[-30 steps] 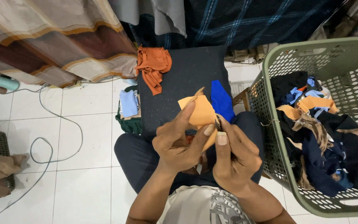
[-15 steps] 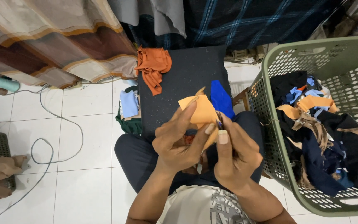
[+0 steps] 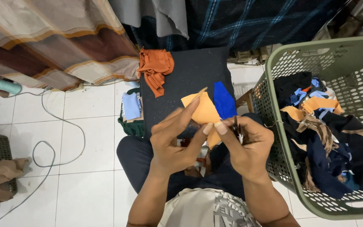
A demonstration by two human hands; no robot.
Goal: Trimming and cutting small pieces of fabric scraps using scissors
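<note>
We are still pinching the orange cloth piece [image 3: 204, 112] in both grips, left hand [image 3: 174, 141] and right hand [image 3: 244, 145] barely shifting since before.

Basket [image 3: 282, 75] of scraps at frame right, board [image 3: 185, 80] at centre, cable [image 3: 51, 147] on floor at left

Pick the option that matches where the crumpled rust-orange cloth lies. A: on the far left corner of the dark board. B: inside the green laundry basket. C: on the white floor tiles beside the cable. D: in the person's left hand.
A: the crumpled rust-orange cloth sits on the far left corner of the dark board, apart from the green laundry basket and both hands, which hold a light orange piece.
</note>
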